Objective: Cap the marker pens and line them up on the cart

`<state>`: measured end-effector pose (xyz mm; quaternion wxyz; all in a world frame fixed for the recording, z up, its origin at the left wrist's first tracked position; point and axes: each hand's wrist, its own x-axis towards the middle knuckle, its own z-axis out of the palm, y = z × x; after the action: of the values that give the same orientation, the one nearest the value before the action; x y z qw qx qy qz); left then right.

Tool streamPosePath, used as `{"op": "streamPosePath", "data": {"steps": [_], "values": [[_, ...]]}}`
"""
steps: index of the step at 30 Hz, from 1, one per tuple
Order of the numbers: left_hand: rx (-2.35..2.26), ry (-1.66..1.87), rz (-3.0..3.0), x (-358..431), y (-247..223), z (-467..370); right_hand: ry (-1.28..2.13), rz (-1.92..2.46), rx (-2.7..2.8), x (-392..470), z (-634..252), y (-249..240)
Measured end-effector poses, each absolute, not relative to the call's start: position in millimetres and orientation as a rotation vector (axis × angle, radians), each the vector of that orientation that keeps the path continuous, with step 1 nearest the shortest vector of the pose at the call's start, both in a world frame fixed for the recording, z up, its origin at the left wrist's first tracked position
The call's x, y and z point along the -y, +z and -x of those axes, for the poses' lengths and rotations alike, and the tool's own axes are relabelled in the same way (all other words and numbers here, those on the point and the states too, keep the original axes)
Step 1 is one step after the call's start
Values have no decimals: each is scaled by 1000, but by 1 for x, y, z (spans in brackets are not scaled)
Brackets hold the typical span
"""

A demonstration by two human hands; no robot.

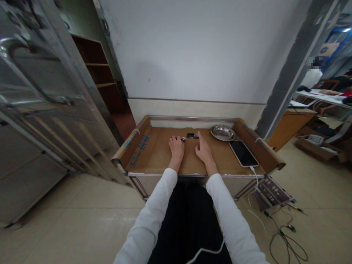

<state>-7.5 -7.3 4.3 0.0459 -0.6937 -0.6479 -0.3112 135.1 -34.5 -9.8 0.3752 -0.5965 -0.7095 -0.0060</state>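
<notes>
My left hand (pixel 176 149) rests on the cardboard-covered top (pixel 156 150) of a small cart. Its fingers curl down around a small item, of which only a silvery end (pixel 183 139) shows; the rest is hidden. Just right of it lie several short, dark, stick-shaped pieces (pixel 192 135) in a cluster, too small to name. Beside their right end is my right hand (pixel 204 149), its index finger stretched forward and its thumb apart. That fingertip is at the pieces; whether it presses on them I cannot tell.
A round metal dish (pixel 223 132) stands at the back right, with a phone (pixel 244 153) on a white charging cable in front. Raised cardboard sides (pixel 260 146) edge the cart. An electrical device (pixel 272 192) and loose cables (pixel 286 238) are low at the right. A person sits far right.
</notes>
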Motion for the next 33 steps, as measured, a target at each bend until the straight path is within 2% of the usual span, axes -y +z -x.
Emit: {"op": "streamPosePath", "data": {"steps": [8, 16, 33], "values": [[2040, -810, 2080, 9, 2, 3, -78, 1663, 1764, 33, -136, -15], [1811, -776, 2280, 8, 0, 3, -76, 1774, 1839, 39, -133, -9], [1918, -742, 2196, 10, 6, 3, -60, 2118, 1951, 45, -123, 6]]}}
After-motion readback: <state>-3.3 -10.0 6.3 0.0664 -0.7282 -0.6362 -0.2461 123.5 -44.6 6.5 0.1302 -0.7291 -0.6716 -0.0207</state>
